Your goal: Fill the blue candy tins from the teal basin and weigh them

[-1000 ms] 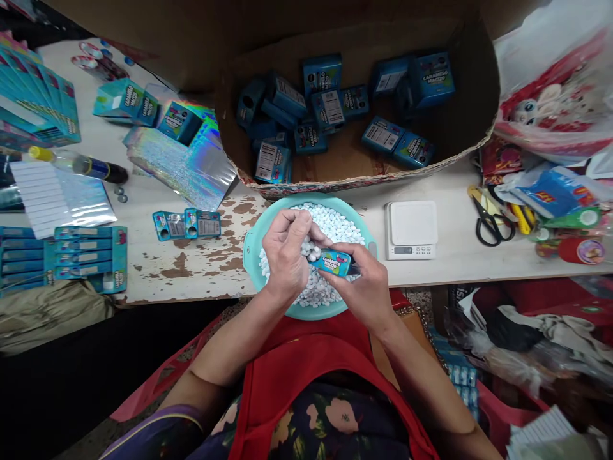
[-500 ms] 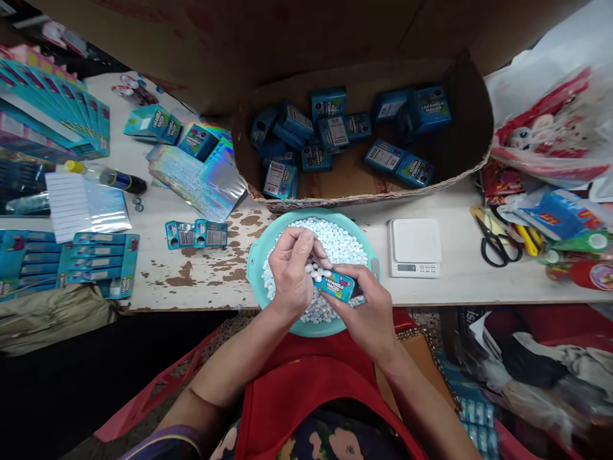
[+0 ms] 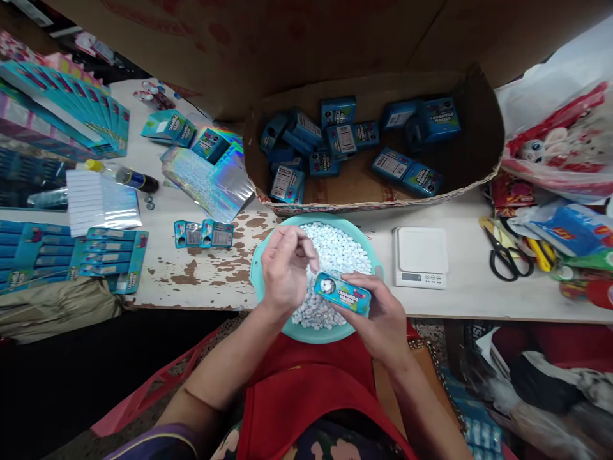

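Note:
My right hand (image 3: 380, 313) grips a small blue candy box (image 3: 343, 295) lettered "Caramelo Macizo", with white candies showing in the round hole at its left end. Beside it, my left hand (image 3: 286, 271) is raised with curled fingers; whether anything is inside them is hidden. Both hands are over a turquoise bowl (image 3: 255, 273) holding a heap of white candies (image 3: 338, 246). On the table left of the bowl lie two joined blue boxes (image 3: 204, 234).
An open cardboard carton (image 3: 383, 206) with several blue boxes stands behind the bowl. To the right are a white scale (image 3: 421, 252), black scissors (image 3: 510, 255) and bagged goods. Leftward lie shiny sheets (image 3: 208, 182), a bottle (image 3: 136, 179) and box stacks (image 3: 110, 252).
My left hand has drawn away from the box, and the candies seen at its fingers no longer show. The box has turned so its round hole faces up. The view has shifted slightly.

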Tool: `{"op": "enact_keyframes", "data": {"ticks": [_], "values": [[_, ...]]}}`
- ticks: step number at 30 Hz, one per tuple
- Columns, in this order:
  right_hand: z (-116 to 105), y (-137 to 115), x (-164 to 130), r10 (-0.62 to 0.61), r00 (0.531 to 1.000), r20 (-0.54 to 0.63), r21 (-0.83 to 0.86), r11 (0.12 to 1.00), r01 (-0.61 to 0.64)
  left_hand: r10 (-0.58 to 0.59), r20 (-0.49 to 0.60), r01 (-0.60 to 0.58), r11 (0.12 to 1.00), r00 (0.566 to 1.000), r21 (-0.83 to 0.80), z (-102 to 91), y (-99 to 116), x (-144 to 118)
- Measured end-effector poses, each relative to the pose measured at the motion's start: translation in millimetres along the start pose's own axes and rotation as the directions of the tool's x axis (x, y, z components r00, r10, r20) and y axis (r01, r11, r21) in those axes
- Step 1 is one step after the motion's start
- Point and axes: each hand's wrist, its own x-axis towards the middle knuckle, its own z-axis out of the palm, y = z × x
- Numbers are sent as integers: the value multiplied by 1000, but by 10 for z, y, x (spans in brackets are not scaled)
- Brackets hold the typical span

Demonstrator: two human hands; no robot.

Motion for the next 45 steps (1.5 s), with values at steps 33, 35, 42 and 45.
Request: {"op": "enact_keyframes", "data": {"ticks": [33,35,42,45], "values": [[165,-102,66,-48,998,33,-267,962,55,-147,72,158,970,987,-185,15,25,-69],[199,-128,78,-56,998,38,-274,960,64,-82,23,84,978,996,-190,18,-5,-70],[206,-146,101,-96,995,18,-256,962,97,17,5,-16,991,1000,-132,1,-38,-67],[222,-143,121,-105,994,-2,-235,967,102,40,0,-40,996,999,-81,19,-16,-68]]}}
